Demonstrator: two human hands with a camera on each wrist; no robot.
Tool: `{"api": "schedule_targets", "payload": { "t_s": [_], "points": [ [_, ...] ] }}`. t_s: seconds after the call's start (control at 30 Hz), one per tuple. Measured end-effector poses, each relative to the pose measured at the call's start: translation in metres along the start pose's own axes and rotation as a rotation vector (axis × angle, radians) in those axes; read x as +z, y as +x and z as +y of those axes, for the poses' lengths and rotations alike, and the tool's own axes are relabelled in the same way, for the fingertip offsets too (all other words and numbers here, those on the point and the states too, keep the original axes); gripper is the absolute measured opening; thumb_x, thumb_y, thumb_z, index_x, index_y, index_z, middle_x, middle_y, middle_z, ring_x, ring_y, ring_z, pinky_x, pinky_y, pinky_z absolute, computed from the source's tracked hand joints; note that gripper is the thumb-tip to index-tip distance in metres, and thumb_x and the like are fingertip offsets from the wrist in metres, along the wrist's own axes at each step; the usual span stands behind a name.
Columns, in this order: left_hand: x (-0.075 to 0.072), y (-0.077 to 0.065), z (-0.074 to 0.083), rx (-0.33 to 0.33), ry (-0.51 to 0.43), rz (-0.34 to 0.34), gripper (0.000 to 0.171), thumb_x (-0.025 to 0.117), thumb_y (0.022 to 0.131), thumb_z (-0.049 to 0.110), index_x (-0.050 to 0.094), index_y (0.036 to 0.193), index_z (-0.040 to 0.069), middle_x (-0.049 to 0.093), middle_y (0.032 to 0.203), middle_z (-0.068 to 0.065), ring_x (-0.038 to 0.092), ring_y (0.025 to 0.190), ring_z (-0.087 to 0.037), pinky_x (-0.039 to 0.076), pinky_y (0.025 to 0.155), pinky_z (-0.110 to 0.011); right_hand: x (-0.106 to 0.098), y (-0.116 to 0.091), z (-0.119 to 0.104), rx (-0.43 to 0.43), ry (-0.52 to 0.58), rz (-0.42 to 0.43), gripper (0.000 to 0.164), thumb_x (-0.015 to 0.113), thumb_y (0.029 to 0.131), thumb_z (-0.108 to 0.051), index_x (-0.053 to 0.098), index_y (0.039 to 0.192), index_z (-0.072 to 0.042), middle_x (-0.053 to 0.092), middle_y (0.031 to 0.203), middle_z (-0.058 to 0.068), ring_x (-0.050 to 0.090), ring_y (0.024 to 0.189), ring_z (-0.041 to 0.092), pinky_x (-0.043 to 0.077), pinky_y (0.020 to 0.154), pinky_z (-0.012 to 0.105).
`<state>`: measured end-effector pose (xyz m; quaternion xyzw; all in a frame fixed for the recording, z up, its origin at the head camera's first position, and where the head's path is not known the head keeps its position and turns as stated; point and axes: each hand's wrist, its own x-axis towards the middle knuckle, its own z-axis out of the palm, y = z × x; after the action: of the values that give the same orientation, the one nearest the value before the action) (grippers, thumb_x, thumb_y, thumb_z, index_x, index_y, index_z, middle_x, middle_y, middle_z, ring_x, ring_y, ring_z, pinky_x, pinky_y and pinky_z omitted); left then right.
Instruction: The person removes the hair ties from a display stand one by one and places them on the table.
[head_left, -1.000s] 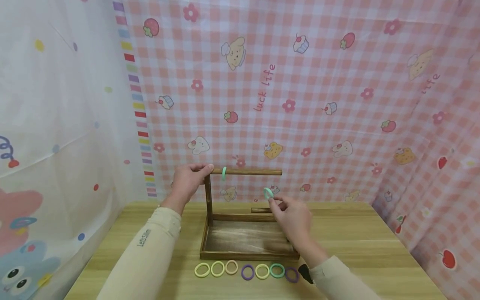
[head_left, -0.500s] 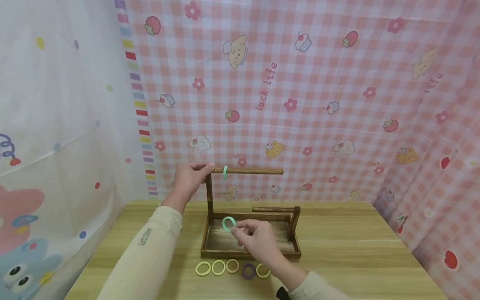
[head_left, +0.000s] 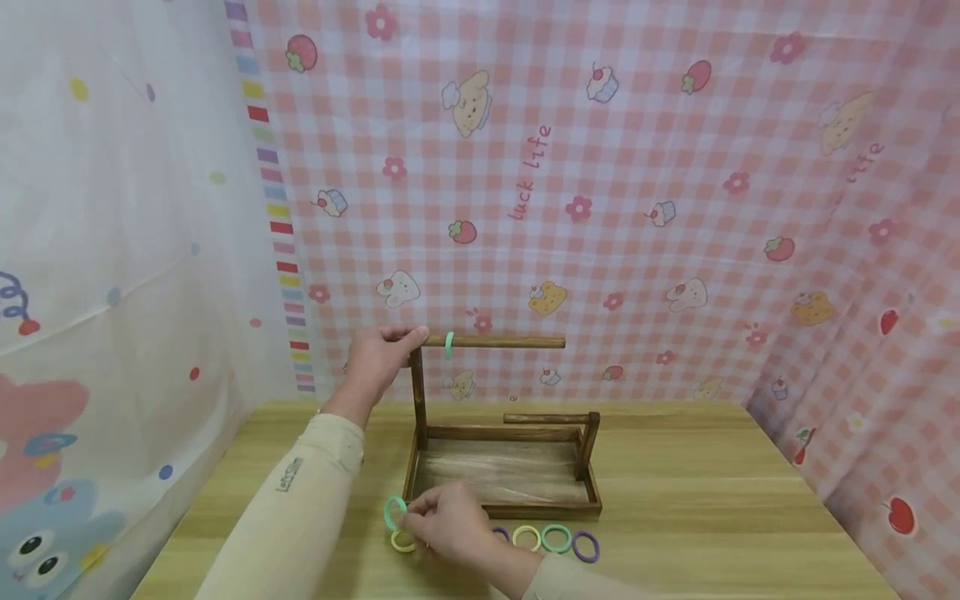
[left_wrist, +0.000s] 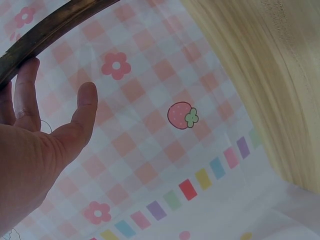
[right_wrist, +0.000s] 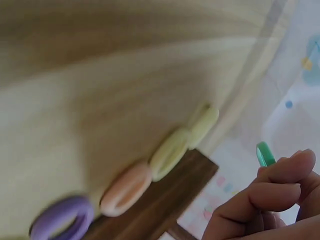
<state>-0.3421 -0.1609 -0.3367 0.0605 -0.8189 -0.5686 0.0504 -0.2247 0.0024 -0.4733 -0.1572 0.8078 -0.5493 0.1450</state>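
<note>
My left hand (head_left: 382,362) grips the top left corner of a dark wooden rack (head_left: 495,342), where the upright meets the upper bar. In the left wrist view, fingertips (left_wrist: 30,75) touch the dark wood while one finger stands away from it. A mint green hair tie (head_left: 449,345) hangs on the upper bar near that hand. My right hand (head_left: 453,521) pinches another green hair tie (head_left: 392,512) by its edge, in front of the rack's tray. It overlaps a yellow hair tie (head_left: 402,545) in the head view. Behind the right hand, part of the row is hidden.
The row on the table holds a second yellow hair tie (head_left: 527,538), a green one (head_left: 557,538) and a purple one (head_left: 586,547). In the right wrist view a peach hair tie (right_wrist: 126,190) lies between purple and yellow ones. A lower bar (head_left: 547,418) juts left from the rack's short post.
My right hand has carried the green hair tie from beside the upper bar's free end down and left to the front of the tray. The left hand keeps its place.
</note>
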Motion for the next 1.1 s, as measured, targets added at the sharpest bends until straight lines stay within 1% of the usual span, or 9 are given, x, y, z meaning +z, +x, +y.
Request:
{"api": "schedule_targets", "payload": {
  "t_s": [0.07, 0.17, 0.33, 0.43, 0.57, 0.67, 0.9, 1.0, 1.1],
  "points": [
    [0.0, 0.0, -0.001, -0.001, -0.001, -0.001, 0.056, 0.072, 0.1, 0.054, 0.07, 0.142, 0.017, 0.069, 0.144, -0.01, 0.075, 0.119, -0.032, 0.049, 0.119, -0.054, 0.008, 0.001, 0.002, 0.026, 0.008, -0.016, 0.016, 0.082, 0.095, -0.021, 0.083, 0.084, -0.009, 0.071, 0.059, 0.005, 0.06, 0.046, 0.008, 0.042, 0.044, 0.016],
    [-0.001, 0.001, -0.002, -0.003, -0.004, -0.004, 0.056, 0.072, 0.1, 0.054, 0.07, 0.142, 0.017, 0.07, 0.143, -0.01, 0.075, 0.119, -0.032, 0.048, 0.12, -0.054, 0.016, 0.004, 0.003, 0.07, 0.017, -0.023, 0.018, 0.082, 0.095, -0.022, 0.083, 0.083, -0.009, 0.068, 0.056, -0.001, 0.058, 0.046, 0.006, 0.043, 0.046, 0.014],
    [-0.001, 0.001, -0.002, 0.001, -0.016, -0.009, 0.056, 0.073, 0.1, 0.054, 0.07, 0.142, 0.018, 0.07, 0.143, -0.011, 0.075, 0.119, -0.032, 0.048, 0.12, -0.054, 0.026, 0.007, 0.005, 0.126, 0.012, 0.013, 0.018, 0.083, 0.095, -0.024, 0.081, 0.081, -0.014, 0.063, 0.052, -0.007, 0.055, 0.044, 0.005, 0.042, 0.045, 0.014],
    [0.0, 0.002, -0.001, 0.001, -0.023, -0.011, 0.056, 0.073, 0.1, 0.054, 0.07, 0.142, 0.017, 0.069, 0.143, -0.011, 0.075, 0.119, -0.033, 0.048, 0.119, -0.054, 0.031, 0.01, 0.006, 0.141, 0.002, 0.038, 0.017, 0.084, 0.094, -0.022, 0.08, 0.079, -0.015, 0.061, 0.05, -0.007, 0.053, 0.042, 0.004, 0.038, 0.042, 0.013],
    [0.0, 0.001, -0.001, -0.004, -0.013, -0.004, 0.056, 0.072, 0.1, 0.054, 0.07, 0.142, 0.017, 0.069, 0.143, -0.011, 0.075, 0.12, -0.033, 0.05, 0.117, -0.054, 0.039, 0.013, 0.009, 0.159, -0.024, 0.061, 0.015, 0.085, 0.092, -0.021, 0.079, 0.079, -0.017, 0.059, 0.049, -0.007, 0.051, 0.04, 0.003, 0.038, 0.041, 0.013],
    [0.0, -0.001, 0.0, -0.009, -0.004, 0.005, 0.055, 0.072, 0.101, 0.054, 0.07, 0.142, 0.017, 0.07, 0.142, -0.01, 0.075, 0.12, -0.032, 0.051, 0.116, -0.053, 0.043, 0.017, 0.013, 0.154, -0.057, 0.067, 0.014, 0.085, 0.092, -0.02, 0.08, 0.078, -0.017, 0.058, 0.047, -0.007, 0.05, 0.039, 0.003, 0.037, 0.041, 0.013],
    [0.001, -0.001, -0.001, -0.003, 0.002, 0.011, 0.054, 0.072, 0.101, 0.053, 0.07, 0.141, 0.016, 0.07, 0.142, -0.01, 0.075, 0.119, -0.033, 0.051, 0.116, -0.054, 0.041, 0.02, 0.017, 0.148, -0.169, 0.075, 0.01, 0.083, 0.089, -0.019, 0.083, 0.079, -0.017, 0.061, 0.046, -0.008, 0.05, 0.04, 0.004, 0.035, 0.041, 0.017],
    [0.0, -0.001, -0.001, -0.003, 0.009, 0.01, 0.055, 0.071, 0.101, 0.053, 0.07, 0.142, 0.017, 0.069, 0.142, -0.011, 0.075, 0.119, -0.033, 0.051, 0.116, -0.054, 0.037, 0.02, 0.018, 0.149, -0.225, 0.086, 0.012, 0.082, 0.089, -0.021, 0.083, 0.077, -0.019, 0.063, 0.048, -0.009, 0.049, 0.041, 0.006, 0.035, 0.04, 0.018],
    [0.0, -0.001, -0.002, -0.002, 0.01, 0.009, 0.056, 0.071, 0.102, 0.054, 0.069, 0.143, 0.016, 0.069, 0.143, -0.011, 0.075, 0.12, -0.033, 0.051, 0.116, -0.054, 0.033, 0.021, 0.02, 0.137, -0.248, 0.089, 0.015, 0.082, 0.09, -0.024, 0.083, 0.076, -0.021, 0.063, 0.049, -0.01, 0.049, 0.042, 0.006, 0.034, 0.041, 0.017]
  ]
}}
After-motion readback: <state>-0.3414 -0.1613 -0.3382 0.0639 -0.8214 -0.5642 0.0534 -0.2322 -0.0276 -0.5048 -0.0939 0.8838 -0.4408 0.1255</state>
